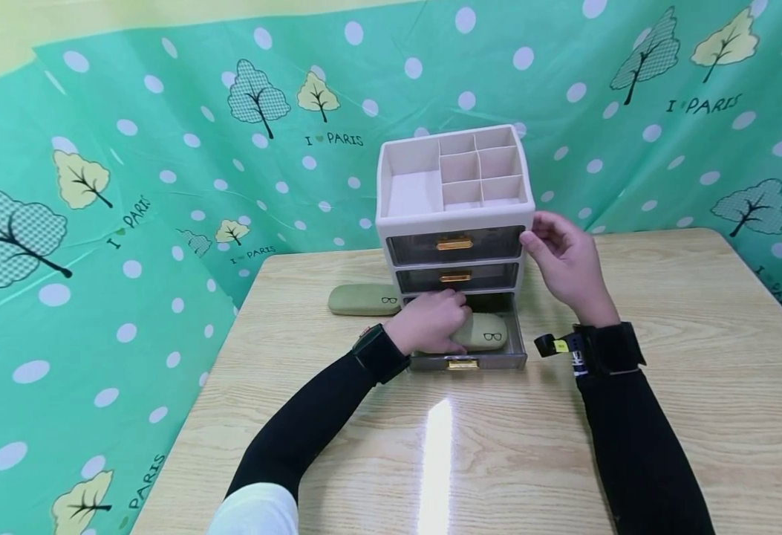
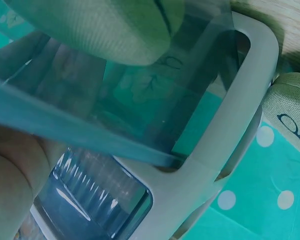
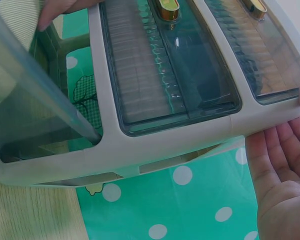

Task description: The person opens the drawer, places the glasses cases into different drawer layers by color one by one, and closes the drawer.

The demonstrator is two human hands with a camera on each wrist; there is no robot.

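A white drawer organizer [image 1: 454, 221] stands on the table, its bottom drawer [image 1: 497, 361] pulled out. Inside that drawer lies a green glasses case [image 1: 487, 332] with a small glasses print. My left hand [image 1: 434, 323] reaches over the drawer and grips the case across its left part, thumb on the near side and fingers on the far side. In the left wrist view, the case [image 2: 105, 30] shows beyond the clear drawer wall. My right hand [image 1: 567, 264] holds the organizer's right front edge near the top drawer, thumb in front and fingers along the side [image 3: 285, 180].
A second green glasses case [image 1: 362, 299] lies on the table [image 1: 324, 357] left of the organizer. The two upper drawers [image 1: 424, 247] with gold handles are closed. The organizer's top has several bare compartments [image 1: 417, 193]. A green patterned cloth [image 1: 284, 178] hangs behind.
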